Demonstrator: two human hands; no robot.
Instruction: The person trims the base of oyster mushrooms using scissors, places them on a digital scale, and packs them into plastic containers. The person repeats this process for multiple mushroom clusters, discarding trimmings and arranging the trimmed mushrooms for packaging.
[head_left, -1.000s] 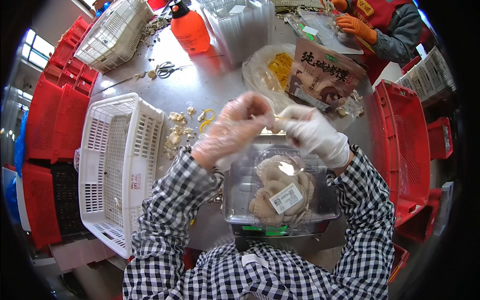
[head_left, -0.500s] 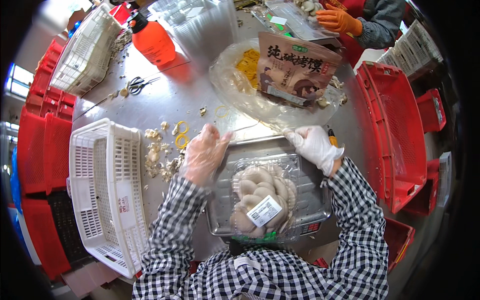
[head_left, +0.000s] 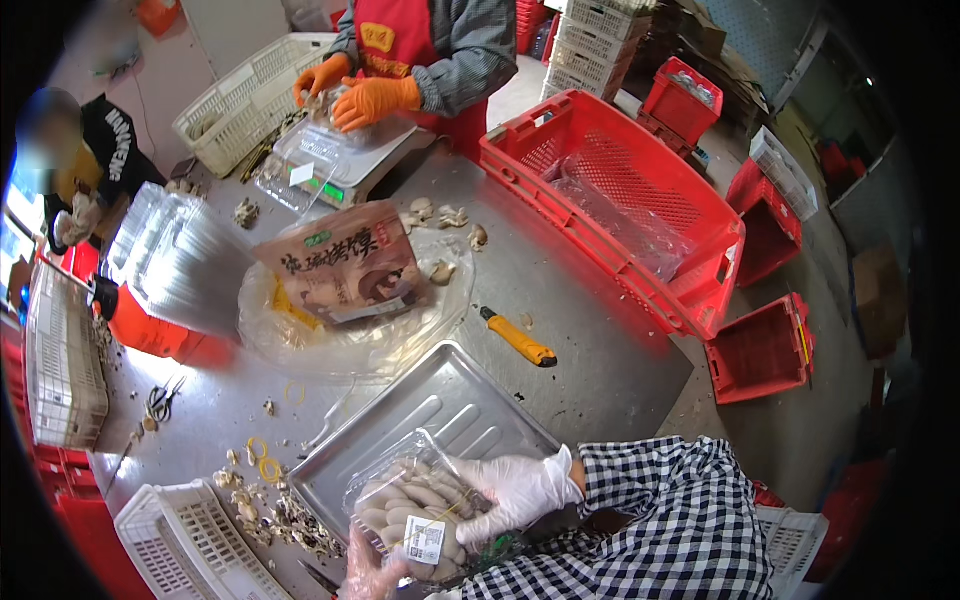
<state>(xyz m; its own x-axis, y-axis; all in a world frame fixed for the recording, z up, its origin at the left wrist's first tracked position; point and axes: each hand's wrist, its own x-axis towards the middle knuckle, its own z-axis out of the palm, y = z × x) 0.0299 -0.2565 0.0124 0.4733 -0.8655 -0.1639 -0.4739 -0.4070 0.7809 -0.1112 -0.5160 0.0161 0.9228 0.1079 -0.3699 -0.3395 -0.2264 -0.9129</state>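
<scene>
A clear plastic box of pale oyster mushrooms [head_left: 400, 500], with a white label on its lid, is between my hands over the near edge of a metal scale tray [head_left: 455, 385]. My right hand [head_left: 520, 490], in a thin white glove, is closed round the box's right side, its thumb and fingers across the lid. At the lower left corner, my left hand [head_left: 370, 570] grips the box in a clear glove; some of its fingers are hidden. A thin yellow strand, apparently a rubber band, crosses the lid near the label.
A yellow-handled cutter [head_left: 518, 338] lies beyond the tray. Left of it are a brown printed bag [head_left: 345, 265], scissors [head_left: 160, 400], mushroom scraps and a white basket [head_left: 190, 545]. A red crate [head_left: 610, 220] stands right. Across, an orange-gloved person handles mushrooms at a scale [head_left: 345, 165].
My view has swung right. Both hands have come from the tray's far edge down to the mushroom box and grip it. The box now sits nearer the tray's close edge.
</scene>
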